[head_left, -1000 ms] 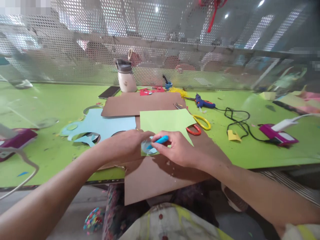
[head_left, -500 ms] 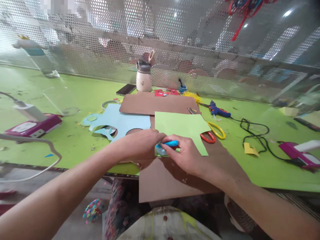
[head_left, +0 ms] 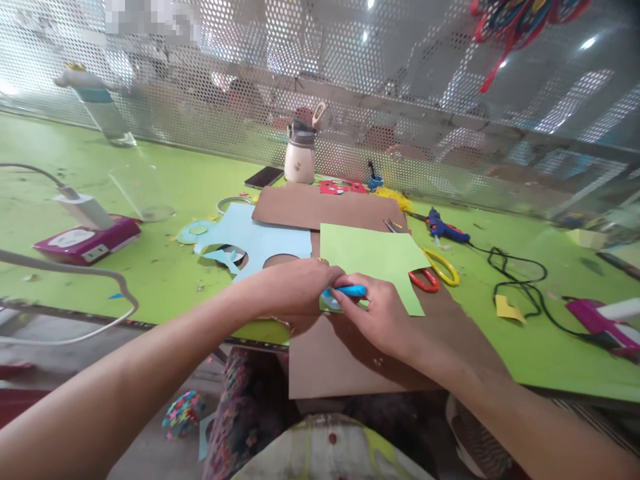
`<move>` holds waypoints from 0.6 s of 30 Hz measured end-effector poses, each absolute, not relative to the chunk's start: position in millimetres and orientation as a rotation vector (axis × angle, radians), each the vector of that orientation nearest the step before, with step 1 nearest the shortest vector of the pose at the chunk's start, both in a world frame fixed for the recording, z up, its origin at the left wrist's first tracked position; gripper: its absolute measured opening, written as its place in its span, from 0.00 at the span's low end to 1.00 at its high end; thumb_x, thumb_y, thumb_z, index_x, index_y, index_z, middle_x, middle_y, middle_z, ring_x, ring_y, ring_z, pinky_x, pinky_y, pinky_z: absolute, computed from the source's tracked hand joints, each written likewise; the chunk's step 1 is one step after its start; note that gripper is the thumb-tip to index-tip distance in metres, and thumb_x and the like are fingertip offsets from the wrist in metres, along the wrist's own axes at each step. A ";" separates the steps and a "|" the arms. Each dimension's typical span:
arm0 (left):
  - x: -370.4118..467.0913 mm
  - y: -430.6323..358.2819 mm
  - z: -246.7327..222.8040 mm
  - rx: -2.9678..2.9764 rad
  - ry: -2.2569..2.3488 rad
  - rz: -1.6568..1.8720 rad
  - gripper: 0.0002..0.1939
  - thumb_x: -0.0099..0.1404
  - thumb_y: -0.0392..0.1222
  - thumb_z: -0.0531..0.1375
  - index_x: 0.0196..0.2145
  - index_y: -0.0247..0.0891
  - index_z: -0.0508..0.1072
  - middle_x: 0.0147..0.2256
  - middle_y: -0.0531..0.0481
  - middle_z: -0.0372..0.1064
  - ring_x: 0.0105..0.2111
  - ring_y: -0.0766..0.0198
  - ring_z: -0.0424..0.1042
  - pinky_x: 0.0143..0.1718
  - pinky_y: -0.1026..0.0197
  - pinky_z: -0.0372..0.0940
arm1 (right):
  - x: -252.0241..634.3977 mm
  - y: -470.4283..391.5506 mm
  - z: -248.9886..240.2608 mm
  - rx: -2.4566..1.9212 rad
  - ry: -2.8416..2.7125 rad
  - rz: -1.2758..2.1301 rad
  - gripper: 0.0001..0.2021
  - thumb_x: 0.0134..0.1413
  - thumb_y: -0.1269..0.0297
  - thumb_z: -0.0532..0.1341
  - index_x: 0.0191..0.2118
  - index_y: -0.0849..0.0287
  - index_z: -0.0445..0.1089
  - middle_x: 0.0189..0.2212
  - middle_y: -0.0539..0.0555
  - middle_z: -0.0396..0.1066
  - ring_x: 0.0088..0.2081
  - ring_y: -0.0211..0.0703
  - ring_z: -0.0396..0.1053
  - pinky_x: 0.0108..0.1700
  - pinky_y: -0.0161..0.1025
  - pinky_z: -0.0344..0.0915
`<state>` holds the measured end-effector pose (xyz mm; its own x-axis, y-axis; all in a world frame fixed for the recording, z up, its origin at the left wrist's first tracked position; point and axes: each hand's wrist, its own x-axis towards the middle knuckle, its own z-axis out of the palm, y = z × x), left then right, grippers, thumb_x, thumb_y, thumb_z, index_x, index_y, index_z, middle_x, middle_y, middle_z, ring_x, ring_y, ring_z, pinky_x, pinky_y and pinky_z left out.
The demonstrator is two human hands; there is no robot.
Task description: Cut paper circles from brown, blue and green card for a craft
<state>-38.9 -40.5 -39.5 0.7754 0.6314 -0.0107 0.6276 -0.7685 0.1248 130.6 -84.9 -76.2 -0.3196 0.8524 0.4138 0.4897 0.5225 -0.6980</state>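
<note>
My right hand (head_left: 377, 307) is closed around a bright blue tool (head_left: 354, 291), whose tip points left toward my other hand. Just left of it, my left hand (head_left: 313, 283) lies low over the corner of a light green sheet (head_left: 370, 250); its fingertips are hidden. A small pale blue piece (head_left: 330, 303) shows on the green sheet below the tool. Brown cardboard (head_left: 340, 367) lies under the sheet. To the left is a light blue sheet (head_left: 270, 243) with curved cut-outs.
Red-handled scissors (head_left: 425, 281) and a yellow handle (head_left: 444, 268) lie right of the sheet. Beyond are a blue glue gun (head_left: 447, 228) with a black cable, a folded brown board (head_left: 325, 208), a bottle (head_left: 300, 160) and a phone (head_left: 263, 177). A purple power strip (head_left: 90, 243) sits left.
The whole view has shifted, so things on the table appear slightly further right. Both hands stay together at the green sheet's corner, with the blue tool still in my right hand.
</note>
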 end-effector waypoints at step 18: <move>-41.1 -38.6 -45.2 2.847 0.996 0.029 0.09 0.57 0.35 0.55 0.37 0.39 0.70 0.32 0.45 0.74 0.30 0.55 0.74 0.27 0.60 0.61 | 129.7 -88.9 -75.0 -1.112 -1.980 0.553 0.04 0.56 0.69 0.60 0.35 0.60 0.72 0.30 0.54 0.75 0.32 0.42 0.72 0.36 0.37 0.66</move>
